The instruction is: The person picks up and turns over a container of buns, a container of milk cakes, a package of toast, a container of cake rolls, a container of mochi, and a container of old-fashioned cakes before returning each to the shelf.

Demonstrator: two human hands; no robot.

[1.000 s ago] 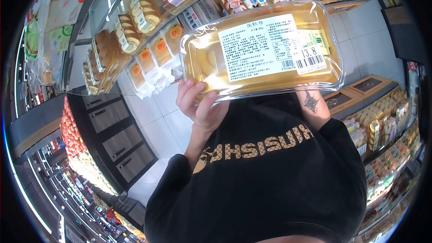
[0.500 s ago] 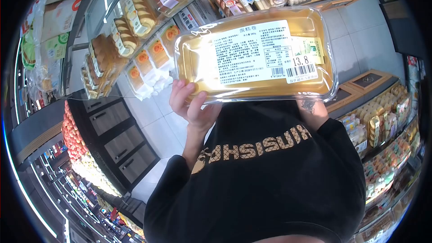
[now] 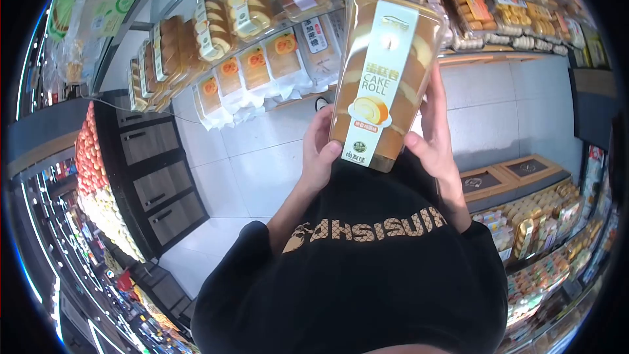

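A clear plastic box of cake roll (image 3: 409, 78) is held up in front of my chest, its label side facing me. Light and brown slices show through the lid on both sides of a pale label reading "CAKE ROLL". My left hand (image 3: 319, 157) grips the lower left corner, thumb on the front edge and the other fingers partly hidden behind. Along the right side, my right hand (image 3: 434, 134) holds the box, thumb near the lower right edge and fingers reaching up the side.
Beyond the box, a shelf carries packaged cake rolls (image 3: 246, 3) and bagged pastries (image 3: 255, 69). Dark drawers (image 3: 157, 177) stand at left below piled red and pale goods (image 3: 98, 170). A wooden-topped ledge (image 3: 504, 176) and more packaged baked goods (image 3: 544, 216) are at right.
The box has been turned over from its ingredient and price label to its front, and from lying crosswise to upright. My right hand has come into view on its right side.
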